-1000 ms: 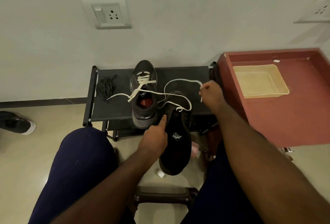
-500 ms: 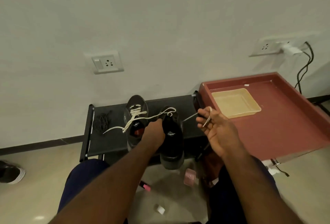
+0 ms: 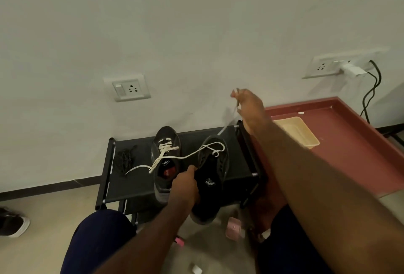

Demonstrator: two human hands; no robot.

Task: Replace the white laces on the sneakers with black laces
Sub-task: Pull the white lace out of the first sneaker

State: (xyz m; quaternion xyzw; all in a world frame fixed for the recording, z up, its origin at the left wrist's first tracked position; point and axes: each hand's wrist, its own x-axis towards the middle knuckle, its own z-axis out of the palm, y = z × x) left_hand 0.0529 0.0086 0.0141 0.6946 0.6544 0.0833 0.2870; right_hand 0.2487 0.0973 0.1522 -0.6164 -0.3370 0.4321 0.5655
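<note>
At the centre of the frame a black sneaker (image 3: 209, 184) is gripped by the left hand (image 3: 184, 186), fingers and thumb curled round its collar. The shoe is held tilted over the front edge of the black shoe rack (image 3: 131, 188). Its white lace (image 3: 192, 154) appears largely freed. One part lies slack in loops over the toe and trails left, while a thin, blurred stretch runs up to the right hand (image 3: 249, 109), raised right of centre, where the end is pinched between fingertips.

A second sneaker (image 3: 166, 142), laced in white, stands on the rack just left of the held one. A bundle of black laces (image 3: 124, 160) lies at the rack's left end.

The lace is judged light, limp and soft, liable to drag or snag in an eyelet. It is best taken near its stiffer tip and drawn in line with the hole. The shoe is judged light, with a pliant upper and a firmer heel, so the collar is the sound place to brace it against the pull
</note>
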